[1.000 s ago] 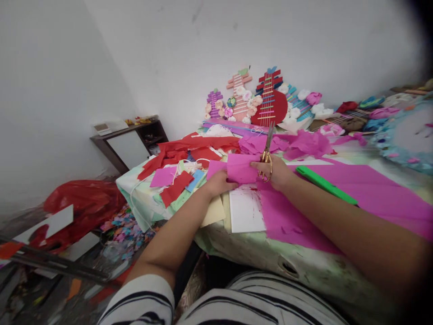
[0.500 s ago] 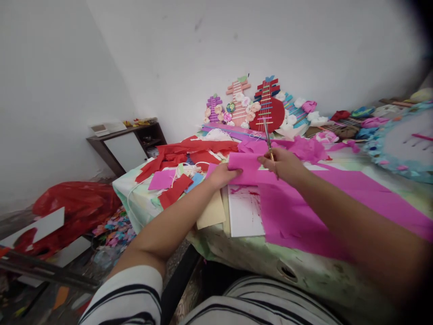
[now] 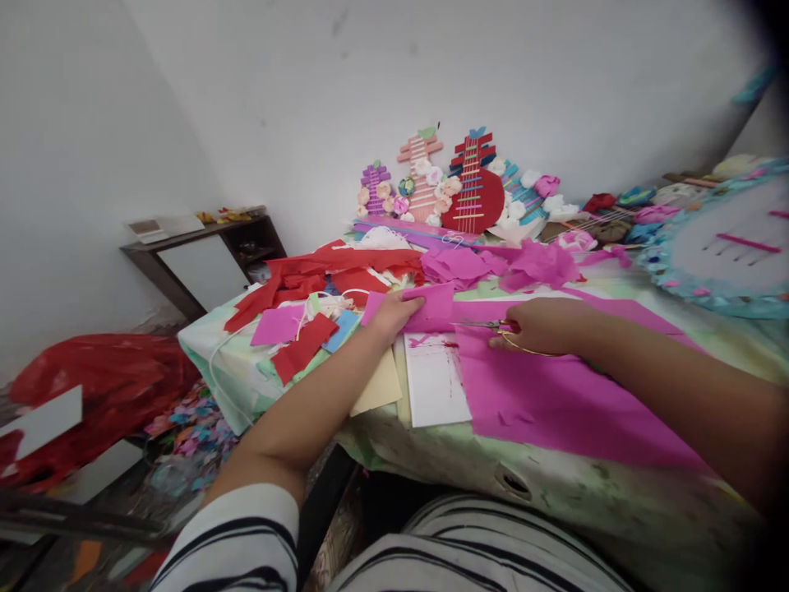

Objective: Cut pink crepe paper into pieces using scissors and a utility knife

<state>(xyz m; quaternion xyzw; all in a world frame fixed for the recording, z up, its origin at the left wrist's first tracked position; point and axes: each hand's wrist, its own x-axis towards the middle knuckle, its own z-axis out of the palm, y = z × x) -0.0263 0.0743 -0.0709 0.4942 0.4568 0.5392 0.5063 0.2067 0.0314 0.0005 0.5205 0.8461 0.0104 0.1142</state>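
My left hand (image 3: 396, 314) pinches a folded piece of magenta paper (image 3: 436, 308), thumb on top, near the table's middle. In my right hand (image 3: 536, 325) are scissors (image 3: 486, 324) with gold handles, their blades pointing left at the right edge of that folded piece. A large magenta sheet (image 3: 542, 403) spreads beneath my right hand and forearm. Below the folded paper lies a white board (image 3: 436, 386) with red marks, beside a cream sheet (image 3: 379, 386).
Red paper (image 3: 357, 261) and small coloured scraps lie at the left. Crumpled magenta paper (image 3: 542, 265) is behind my hands. Decorated instrument shapes (image 3: 472, 193) lean on the wall; a round blue-edged piece (image 3: 733, 247) stands right. A dark cabinet (image 3: 206, 263) is beyond the table.
My right hand has turned the scissors from upright to pointing left and holds them by the handles beside the folded paper. The view has shifted slightly right.
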